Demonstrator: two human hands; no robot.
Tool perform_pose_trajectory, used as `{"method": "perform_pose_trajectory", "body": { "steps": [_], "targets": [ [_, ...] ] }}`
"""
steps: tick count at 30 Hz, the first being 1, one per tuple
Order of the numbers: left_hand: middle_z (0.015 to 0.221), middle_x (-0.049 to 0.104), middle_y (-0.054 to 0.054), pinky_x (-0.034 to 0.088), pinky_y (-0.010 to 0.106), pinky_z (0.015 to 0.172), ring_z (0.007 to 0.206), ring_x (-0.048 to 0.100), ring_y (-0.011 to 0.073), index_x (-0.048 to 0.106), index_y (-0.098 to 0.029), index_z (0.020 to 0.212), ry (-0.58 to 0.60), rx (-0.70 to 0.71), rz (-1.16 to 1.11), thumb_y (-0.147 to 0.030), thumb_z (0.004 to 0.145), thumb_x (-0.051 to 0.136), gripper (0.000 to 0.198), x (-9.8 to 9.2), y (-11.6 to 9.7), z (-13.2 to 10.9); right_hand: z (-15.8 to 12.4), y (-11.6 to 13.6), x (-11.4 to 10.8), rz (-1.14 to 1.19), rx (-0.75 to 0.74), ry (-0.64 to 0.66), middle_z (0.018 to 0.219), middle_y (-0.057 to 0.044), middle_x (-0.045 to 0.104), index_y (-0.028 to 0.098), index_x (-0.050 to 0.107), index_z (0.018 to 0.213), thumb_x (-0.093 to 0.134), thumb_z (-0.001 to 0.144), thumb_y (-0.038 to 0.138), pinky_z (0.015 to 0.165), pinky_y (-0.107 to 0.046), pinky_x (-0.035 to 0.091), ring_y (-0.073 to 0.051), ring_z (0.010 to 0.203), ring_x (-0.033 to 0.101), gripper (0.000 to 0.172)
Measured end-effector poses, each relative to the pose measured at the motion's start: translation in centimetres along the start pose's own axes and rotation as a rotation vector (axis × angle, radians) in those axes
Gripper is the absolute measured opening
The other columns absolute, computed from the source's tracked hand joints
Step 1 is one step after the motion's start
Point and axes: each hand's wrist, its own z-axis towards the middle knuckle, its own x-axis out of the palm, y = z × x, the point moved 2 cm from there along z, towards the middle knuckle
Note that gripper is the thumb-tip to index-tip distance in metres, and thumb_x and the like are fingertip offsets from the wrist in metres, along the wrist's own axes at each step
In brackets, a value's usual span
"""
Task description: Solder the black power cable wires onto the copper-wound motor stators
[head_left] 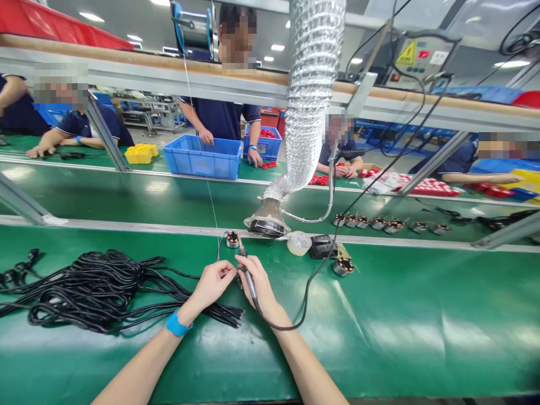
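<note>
Two bare forearms (145, 360) rise from the bottom edge over a green bench mat (405, 337), a blue wristband (177, 324) on the left wrist. At lower left lies a heap of black cables (107, 281), their ends just below the left hand (215, 284). That hand's thumb and fingertips are drawn narrowly together; whether they pinch anything, I cannot tell. At center, the right hand (259, 280) is closed around a soldering iron (248, 275), its tip pointing up just beside a copper-wound motor stator (232, 240) standing on the mat. Right of center are another stator (343, 267), a black block (322, 246) and a translucent round container (299, 243). Beyond, an extraction hood (268, 216) hangs from a silver flexible duct (311, 90), and a row of stators (378, 223) stands at right. Farther back, co-workers sit or stand around a blue bin (205, 157), with a wire spool (193, 27) at upper left of center.
</note>
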Motion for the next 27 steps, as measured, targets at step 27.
{"method": "perform_pose_trajectory", "body": {
  "steps": [27],
  "targets": [
    [0.058,0.05,-0.003,0.03,0.023,0.054,0.054,0.04,0.0112,0.061,-0.015,0.066,-0.032,-0.284,-0.236,-0.033,0.07,0.057,0.019,0.2,-0.7,0.2,-0.5,-1.2,0.1,-0.014,0.051,-0.103,0.099,-0.005,0.058,0.024,0.058,0.119,0.052,0.09,0.012,0.084,-0.029,0.053,-0.017,0.091,0.061,0.032]
  ]
}}
